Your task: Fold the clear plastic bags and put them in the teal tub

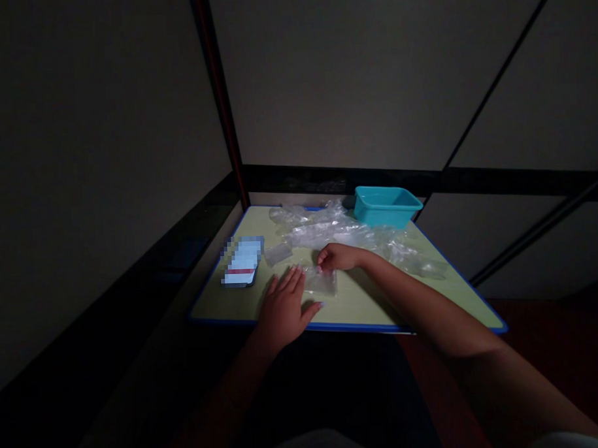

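resting open against clear bag [323,285], left grip [283,307]; curled at its top, hold unclear, right grip [340,256]; phone screen [244,260] pixelated

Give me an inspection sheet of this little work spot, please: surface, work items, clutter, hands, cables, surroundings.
Surface: pale yellow-green tabletop with blue edging, dimly lit
Work items: small flat clear plastic bag lying between the hands
Clutter: crumpled clear plastic heap towards the back; small clear plastic piece left of centre; lit phone at the left, partly pixelated; turquoise plastic tub at the back right
Hands: left hand spread beside the bag's left side; right hand curled at its upper edge, grip unclear
Cables: nothing seen
Surroundings: grey wall panels with dark strips; dark reddish floor at the right
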A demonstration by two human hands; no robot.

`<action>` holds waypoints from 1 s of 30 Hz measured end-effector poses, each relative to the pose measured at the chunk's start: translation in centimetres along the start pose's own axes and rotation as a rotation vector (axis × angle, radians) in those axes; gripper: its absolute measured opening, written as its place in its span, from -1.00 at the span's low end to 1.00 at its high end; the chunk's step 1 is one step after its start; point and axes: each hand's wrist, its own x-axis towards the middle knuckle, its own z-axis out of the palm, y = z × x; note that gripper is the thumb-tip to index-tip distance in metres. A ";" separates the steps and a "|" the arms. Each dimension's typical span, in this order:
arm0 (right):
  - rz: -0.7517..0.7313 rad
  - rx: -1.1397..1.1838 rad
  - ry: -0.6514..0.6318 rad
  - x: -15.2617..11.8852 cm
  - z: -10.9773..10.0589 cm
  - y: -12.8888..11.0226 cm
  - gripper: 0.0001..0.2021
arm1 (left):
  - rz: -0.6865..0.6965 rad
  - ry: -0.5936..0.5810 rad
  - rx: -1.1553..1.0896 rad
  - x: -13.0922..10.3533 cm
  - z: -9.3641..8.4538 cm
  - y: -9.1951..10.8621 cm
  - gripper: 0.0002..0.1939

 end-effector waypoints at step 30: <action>0.014 0.125 -0.050 -1.2 -0.4 1.0 -0.33 | 0.032 -0.145 0.016 0.7 0.3 -0.5 -0.38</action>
